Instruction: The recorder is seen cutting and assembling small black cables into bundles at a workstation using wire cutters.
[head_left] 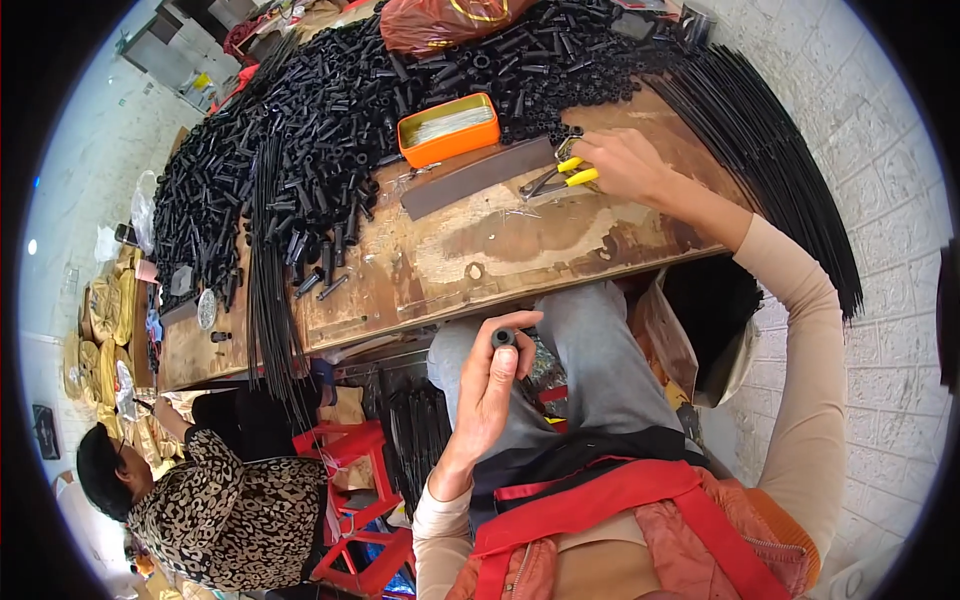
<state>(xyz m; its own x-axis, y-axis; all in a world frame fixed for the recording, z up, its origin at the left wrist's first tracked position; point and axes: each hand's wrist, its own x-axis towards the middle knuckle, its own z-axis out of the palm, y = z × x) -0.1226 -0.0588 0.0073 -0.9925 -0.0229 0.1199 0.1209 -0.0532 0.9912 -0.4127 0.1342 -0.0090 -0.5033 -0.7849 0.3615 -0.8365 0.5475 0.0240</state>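
Note:
My left hand (485, 385) is raised over my lap, closed around a short black tube (504, 338) whose round, hollow end faces up. The thumb presses along the tube's side. On the table, my right hand (625, 165) reaches in from the right with its fingers curled down, the tips largely hidden. Right at those fingers lie pliers (580, 177) with yellow handles, their jaws pointing left. A small black ring-ended piece (574, 131) sits just beyond the fingertips. Whatever the right fingers pinch cannot be made out.
A large heap of black tubes (290, 140) covers the table's back and left. An orange box (450, 130) of thin pale pieces stands beside a dark flat bar (480, 178). Bundled black rods (760, 130) overhang at right, others (268, 290) at left. Another person (230, 500) sits lower left.

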